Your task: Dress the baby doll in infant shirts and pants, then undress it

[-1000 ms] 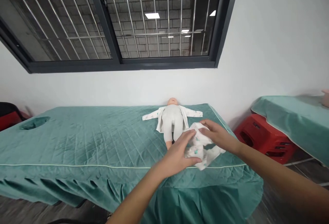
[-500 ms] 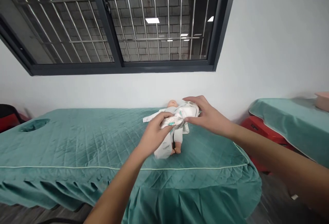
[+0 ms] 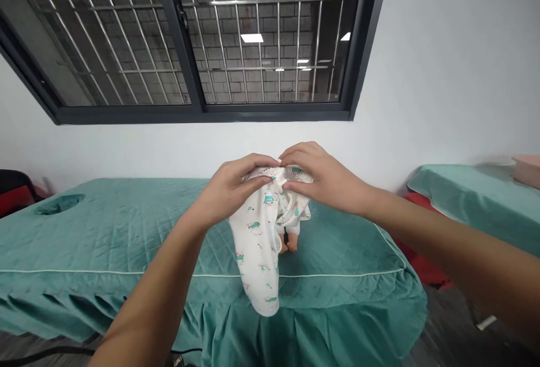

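A pair of white baby pants (image 3: 258, 249) with small green and pink prints hangs between my hands. My left hand (image 3: 232, 188) pinches the upper edge on its left side, thumb in front and fingers behind. On the other side, my right hand (image 3: 323, 179) grips bunched cloth between thumb and fingers. One leg dangles down past the bed's edge piping, while the rest is gathered up near my right hand. Behind the cloth lies a baby doll (image 3: 292, 242) on the bed; only its feet and lower legs show, the rest being hidden.
A green quilted bed cover (image 3: 139, 232) with a face hole (image 3: 61, 204) spreads beneath. A second green-covered bed (image 3: 472, 195) stands at the right with a pink box (image 3: 527, 170) on it. A barred window (image 3: 270, 114) is set in the white wall behind.
The pants have been raised and turned, and one leg has dropped loose toward me. My left hand has moved up and left; my right hand has shifted left, closer to it.
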The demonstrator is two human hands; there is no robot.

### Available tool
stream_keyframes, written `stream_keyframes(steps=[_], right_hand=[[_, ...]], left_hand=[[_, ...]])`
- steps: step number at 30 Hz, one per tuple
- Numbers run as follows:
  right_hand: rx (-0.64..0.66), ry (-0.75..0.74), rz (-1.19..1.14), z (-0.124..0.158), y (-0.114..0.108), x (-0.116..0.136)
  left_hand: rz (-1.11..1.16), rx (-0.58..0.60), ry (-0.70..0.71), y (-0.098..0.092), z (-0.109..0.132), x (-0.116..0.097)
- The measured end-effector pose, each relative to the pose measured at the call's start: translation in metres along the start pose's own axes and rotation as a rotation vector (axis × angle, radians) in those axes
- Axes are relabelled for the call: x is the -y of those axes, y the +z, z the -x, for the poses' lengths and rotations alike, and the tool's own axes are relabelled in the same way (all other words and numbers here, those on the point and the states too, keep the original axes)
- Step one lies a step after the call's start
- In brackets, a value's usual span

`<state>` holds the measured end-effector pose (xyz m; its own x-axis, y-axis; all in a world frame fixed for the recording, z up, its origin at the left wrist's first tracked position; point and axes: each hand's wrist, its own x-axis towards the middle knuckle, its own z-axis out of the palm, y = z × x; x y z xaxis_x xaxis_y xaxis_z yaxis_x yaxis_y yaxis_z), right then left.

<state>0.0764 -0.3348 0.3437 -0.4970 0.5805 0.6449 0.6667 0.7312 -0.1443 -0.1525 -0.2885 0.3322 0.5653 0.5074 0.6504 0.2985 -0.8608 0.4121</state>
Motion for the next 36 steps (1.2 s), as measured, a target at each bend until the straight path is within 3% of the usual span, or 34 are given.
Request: stream_keyframes(steps=[6,14,18,22,25,29,31,33,36], right_hand=[[0.003,0.058,0.017,-0.007,-0.010,0.015],[0.087,0.133,0.089,-0.008,-0.008,0.034],[0.158,0.217,-0.108,-0.007,-0.011,0.038],[0.071,0.366,-0.419,-0.008,-0.012,0.036],[-0.023,0.426,-0.569,-0.010,-0.005,0.029],[-0.133,0.468,-0.669,-0.011,0.015,0.011],[-0.132,0.493,-0.709,-0.006,0.026,-0.004],[-0.055,0.516,-0.753,0.001,0.034,-0.022],[0.339,0.517,-0.803,0.013,0.045,-0.054]], left_hand=[[-0.086,0.007,-0.074,-0.014,0.004,-0.015],[0.085,-0.143,-0.148,-0.012,0.002,-0.027],[0.325,-0.171,-0.157,-0.014,0.004,-0.024],[0.662,-0.161,-0.176,-0.011,0.007,-0.020],[0.745,-0.038,-0.293,0.003,0.009,-0.020],[0.625,0.141,-0.430,0.037,0.011,-0.011],[0.588,0.065,-0.474,0.053,0.011,0.001],[0.615,-0.111,-0.471,0.066,0.010,0.016],[0.765,-0.253,-0.453,0.084,0.009,0.043]])
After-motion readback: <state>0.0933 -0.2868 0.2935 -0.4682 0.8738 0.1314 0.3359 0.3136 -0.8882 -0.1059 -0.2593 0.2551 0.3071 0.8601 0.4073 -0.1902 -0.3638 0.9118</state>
